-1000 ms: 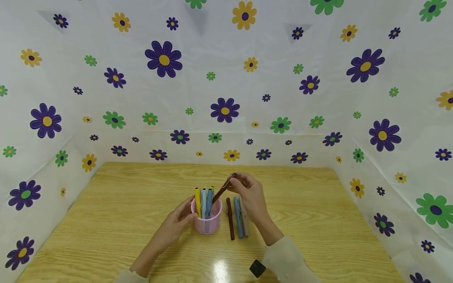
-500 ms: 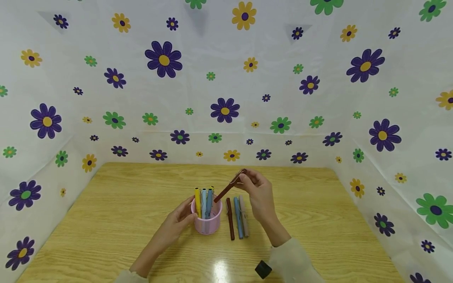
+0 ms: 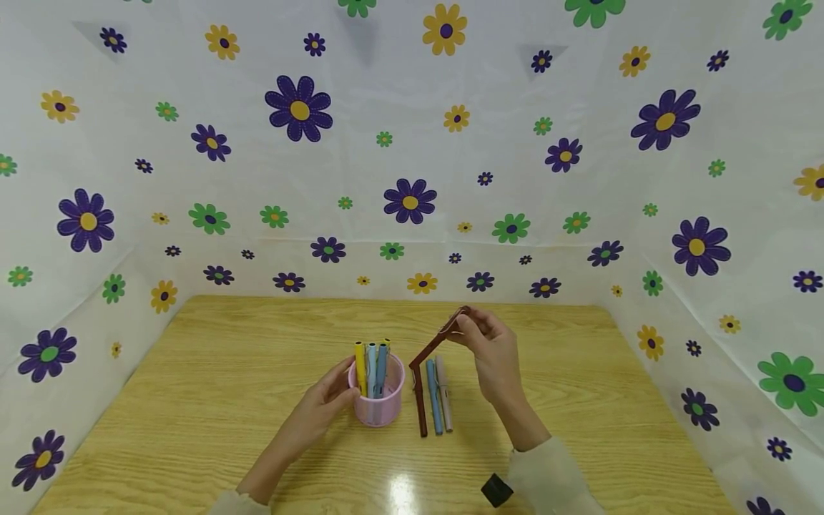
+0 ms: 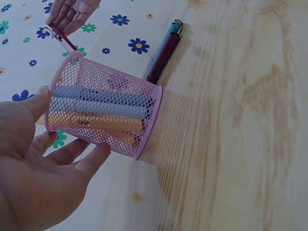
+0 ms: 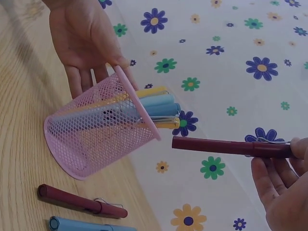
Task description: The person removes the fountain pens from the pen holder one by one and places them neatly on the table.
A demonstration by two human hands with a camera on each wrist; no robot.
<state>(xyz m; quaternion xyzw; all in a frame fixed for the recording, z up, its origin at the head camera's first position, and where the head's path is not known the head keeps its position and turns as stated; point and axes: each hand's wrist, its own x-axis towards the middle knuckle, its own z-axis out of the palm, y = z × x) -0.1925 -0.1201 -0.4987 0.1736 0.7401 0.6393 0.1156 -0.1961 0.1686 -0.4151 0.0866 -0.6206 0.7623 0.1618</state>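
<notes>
My left hand (image 3: 315, 411) holds a pink mesh pen cup (image 3: 378, 415) upright on the table, thumb at the rim and fingers along its side. Inside the cup stand yellow pens (image 3: 360, 368) and blue pens (image 5: 159, 106). Between thumb and fingers, my right hand (image 3: 496, 350) pinches the clip end of a dark red pen (image 5: 211, 145). That pen slants down to the left, its lower end just outside the cup's right rim. Beneath it, another dark red pen (image 3: 421, 411) lies on the table, alongside a blue pen (image 3: 434, 400) and a grey pen (image 3: 444, 400).
The wood-grain table (image 3: 257, 357) is enclosed at the back and sides by a white flowered sheet (image 3: 360, 164). A small black block (image 3: 497, 491) shows beside the right sleeve (image 3: 550, 476).
The right hand has drawn the dark red pen up out of the cup and carried it rightward, over the pens on the table. The left hand and cup stay put.
</notes>
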